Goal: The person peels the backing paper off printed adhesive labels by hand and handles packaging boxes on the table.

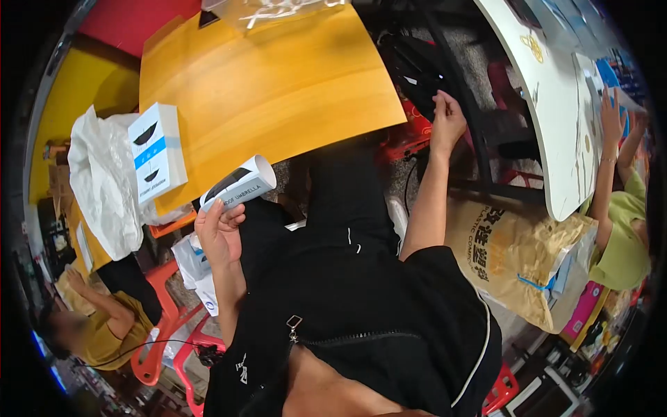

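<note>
left hand (221,231) clasped a rolled umbrella sheet (243,182) by the tabletop (278,76); right hand (448,124) curled right of it, hold unclear.

From eleven to twelve o'clock, we have a yellow-brown wooden table (278,83) with a grained top. At ten o'clock, along its left edge, we find a white block (157,156) printed with black umbrellas and a blue band. Near twelve, at the far edge, we see a clear plastic bag (274,12) holding white pieces. At two o'clock, our white table (552,139) bears a tangle of yellow loops (532,48).
</note>
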Demonstrator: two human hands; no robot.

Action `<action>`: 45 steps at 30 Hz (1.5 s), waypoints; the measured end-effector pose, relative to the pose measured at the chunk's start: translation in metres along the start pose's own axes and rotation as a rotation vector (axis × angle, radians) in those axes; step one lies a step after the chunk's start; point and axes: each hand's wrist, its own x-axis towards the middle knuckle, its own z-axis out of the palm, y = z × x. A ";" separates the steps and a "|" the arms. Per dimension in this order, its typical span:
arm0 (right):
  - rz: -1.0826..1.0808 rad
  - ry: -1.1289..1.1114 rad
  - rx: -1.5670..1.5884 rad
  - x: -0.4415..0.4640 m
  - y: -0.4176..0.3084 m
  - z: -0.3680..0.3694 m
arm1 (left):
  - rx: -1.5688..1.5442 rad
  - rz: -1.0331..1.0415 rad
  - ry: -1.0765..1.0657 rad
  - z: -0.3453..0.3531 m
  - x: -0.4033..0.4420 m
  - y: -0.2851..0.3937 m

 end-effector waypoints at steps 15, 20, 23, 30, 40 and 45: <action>-0.383 -0.209 -0.573 0.034 0.023 0.027 | 0.151 -0.090 -0.135 0.043 0.003 -0.021; -0.322 -0.235 -0.362 0.044 0.008 0.027 | 0.113 -0.082 -0.095 0.030 0.003 -0.021; -0.186 -0.184 -0.135 0.050 -0.019 0.024 | 0.111 -0.107 -0.072 0.022 0.006 -0.022; -0.356 -0.059 0.589 0.095 -0.172 0.099 | 0.064 -0.155 -0.074 0.016 0.020 -0.021; -1.034 -0.246 -0.295 0.113 -0.236 0.258 | 0.013 -0.063 -0.017 0.002 0.026 0.017; -0.452 -0.853 0.299 -0.047 -0.242 0.170 | -0.135 0.027 0.025 -0.018 0.031 0.030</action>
